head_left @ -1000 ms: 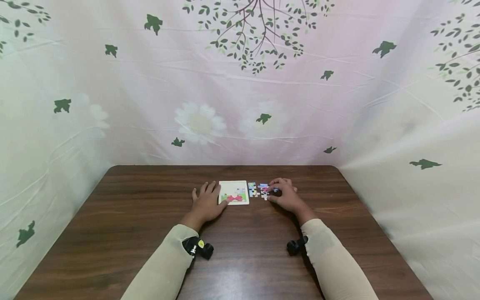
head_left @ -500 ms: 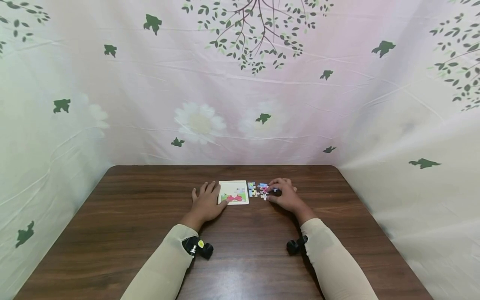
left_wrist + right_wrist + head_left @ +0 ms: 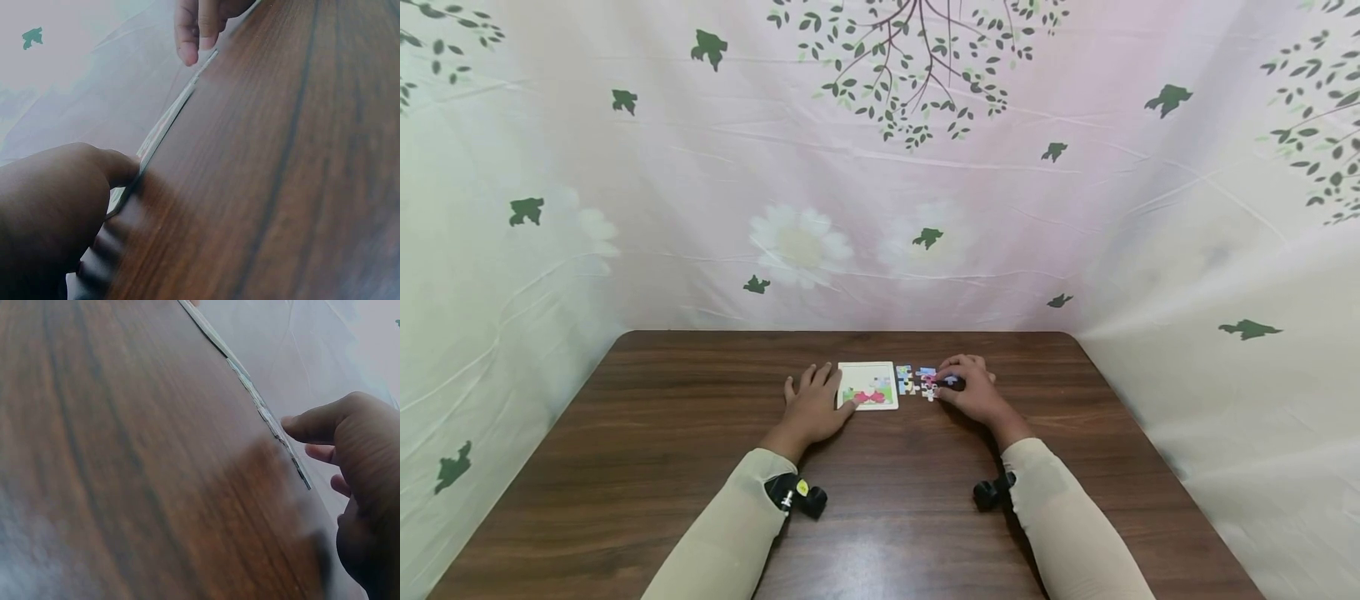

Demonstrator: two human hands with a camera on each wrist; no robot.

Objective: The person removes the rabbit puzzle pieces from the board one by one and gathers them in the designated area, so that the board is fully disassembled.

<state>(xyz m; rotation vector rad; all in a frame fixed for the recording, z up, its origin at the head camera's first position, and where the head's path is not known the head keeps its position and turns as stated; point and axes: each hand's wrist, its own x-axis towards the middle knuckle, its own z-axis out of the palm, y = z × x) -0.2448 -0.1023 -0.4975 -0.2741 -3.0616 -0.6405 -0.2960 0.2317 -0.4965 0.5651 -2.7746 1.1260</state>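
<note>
Several puzzle pieces [image 3: 904, 377] lie on the table [image 3: 880, 492], just right of a white puzzle tray [image 3: 861, 377]. The left hand [image 3: 811, 408] spreads its fingers wide, thumb touching the tray. The right hand [image 3: 976, 393] curves its fingers over some pieces; whether they pinch one, I cannot tell.

Broad way in up the middle, tight quarters at the board.
Brown wood-grain tabletop [image 3: 880, 483] lies open between the cream fabric sleeves [image 3: 722, 525], pinched slightly by black wrist cameras [image 3: 812, 502] – a straight approach to the flat white-framed picture board [image 3: 859, 377]. The left hand [image 3: 813, 407] blocks its left edge; small colourful jigsaw pieces [image 3: 905, 380] and the right hand [image 3: 972, 394] crowd its right – pale printed cloth [image 3: 880, 292] walls off the back.
</note>
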